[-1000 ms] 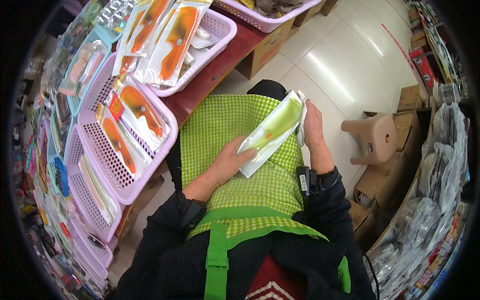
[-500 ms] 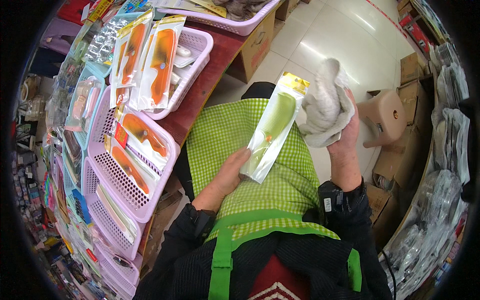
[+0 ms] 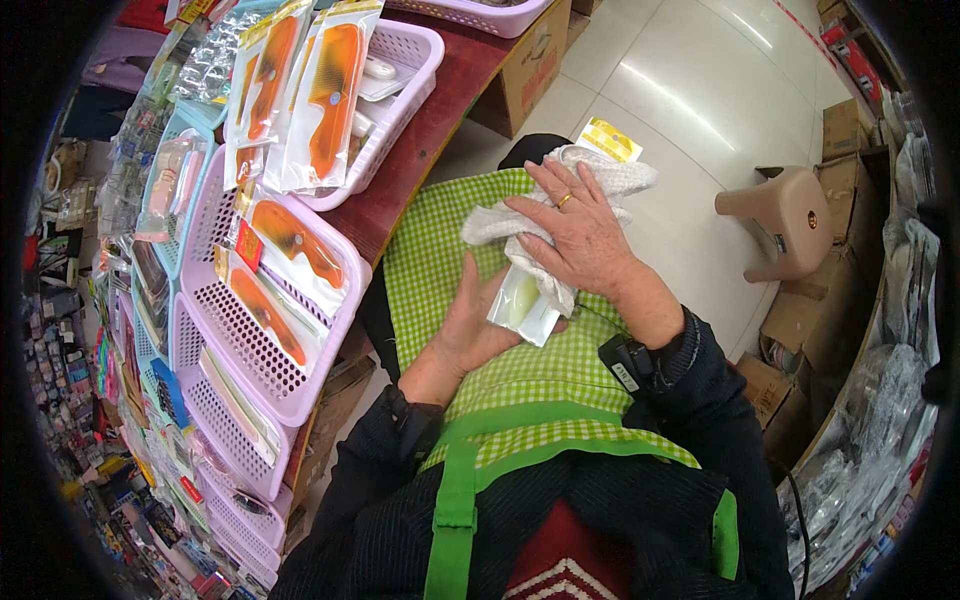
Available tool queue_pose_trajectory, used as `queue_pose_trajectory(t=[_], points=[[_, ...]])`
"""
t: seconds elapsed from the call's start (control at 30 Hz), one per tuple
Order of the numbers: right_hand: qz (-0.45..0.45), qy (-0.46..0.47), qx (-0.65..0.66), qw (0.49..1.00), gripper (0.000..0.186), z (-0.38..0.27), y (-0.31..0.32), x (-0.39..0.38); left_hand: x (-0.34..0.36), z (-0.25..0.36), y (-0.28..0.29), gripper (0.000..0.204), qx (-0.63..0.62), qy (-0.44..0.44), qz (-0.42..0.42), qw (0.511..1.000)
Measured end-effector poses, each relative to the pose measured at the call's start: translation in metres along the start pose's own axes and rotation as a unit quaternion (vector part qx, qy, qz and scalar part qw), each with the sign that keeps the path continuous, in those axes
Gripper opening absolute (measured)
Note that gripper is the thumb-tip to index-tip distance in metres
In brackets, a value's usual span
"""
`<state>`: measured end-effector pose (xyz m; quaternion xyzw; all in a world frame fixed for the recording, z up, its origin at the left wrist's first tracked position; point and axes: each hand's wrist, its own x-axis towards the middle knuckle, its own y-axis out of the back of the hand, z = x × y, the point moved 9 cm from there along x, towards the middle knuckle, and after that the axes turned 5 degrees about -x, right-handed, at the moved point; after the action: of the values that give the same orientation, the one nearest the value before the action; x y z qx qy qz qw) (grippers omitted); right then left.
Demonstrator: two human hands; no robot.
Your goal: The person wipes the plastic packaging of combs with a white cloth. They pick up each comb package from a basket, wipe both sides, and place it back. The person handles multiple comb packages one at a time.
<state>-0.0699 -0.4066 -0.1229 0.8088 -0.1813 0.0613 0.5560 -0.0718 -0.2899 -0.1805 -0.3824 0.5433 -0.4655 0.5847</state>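
Currently your left hand [image 3: 468,325] lies under the lower end of the packet [image 3: 527,312], thumb spread away from it, fingers mostly hidden behind. Your right hand [image 3: 585,235], uncurled, lies flat over the cloth [image 3: 488,224], which covers the packet's middle. Its yellow end sticks out beyond the cloth, and part of the green comb [image 3: 520,296] shows below. The packet slants above your checked apron [image 3: 440,220]. To your left, a lilac basket [image 3: 340,335] holds packed orange combs [image 3: 265,315].
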Motion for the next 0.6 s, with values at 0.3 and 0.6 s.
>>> queue_pose_trajectory(t=[0.3, 0.6], points=[[-0.077, 0.062, 0.131, 0.986, 0.048, -0.037, 0.007, -0.018, 0.010, -0.002, 0.002, 0.083, 0.073, -0.050, 0.152, 0.984], [-0.113, 0.170, 0.218, 0.954, 0.044, -0.076, 0.020, -0.042, 0.006, 0.001, 0.011, 0.093, -0.007, -0.058, 0.162, 0.985]])
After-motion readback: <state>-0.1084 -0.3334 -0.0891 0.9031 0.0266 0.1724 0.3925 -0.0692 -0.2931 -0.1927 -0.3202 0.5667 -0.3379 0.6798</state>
